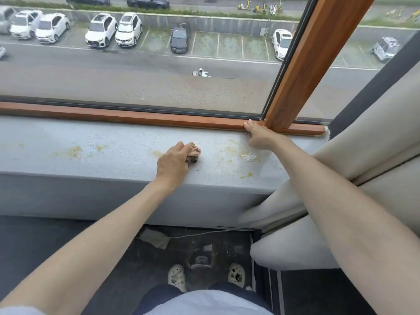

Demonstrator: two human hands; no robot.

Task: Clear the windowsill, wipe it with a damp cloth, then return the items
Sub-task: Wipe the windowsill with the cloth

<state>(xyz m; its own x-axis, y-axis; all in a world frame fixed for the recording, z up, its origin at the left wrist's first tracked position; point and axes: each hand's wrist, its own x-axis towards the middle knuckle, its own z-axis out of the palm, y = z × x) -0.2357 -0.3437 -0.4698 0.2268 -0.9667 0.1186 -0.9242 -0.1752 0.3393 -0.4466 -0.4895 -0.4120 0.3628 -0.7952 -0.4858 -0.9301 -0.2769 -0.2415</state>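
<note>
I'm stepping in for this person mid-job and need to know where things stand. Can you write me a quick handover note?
Left hand grips a crumpled pinkish-brown cloth on the grey speckled windowsill.
Right hand rests by the reddish wooden window frame, holding nothing.
Done: no items stand on the visible sill.
Left: yellow stains on both sides of the cloth and white crumbs near the right hand remain to wipe; then return the items, which are out of view.

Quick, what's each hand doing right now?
Left hand: gripping the cloth on the windowsill.
Right hand: open, resting on the sill, holding nothing.
</note>
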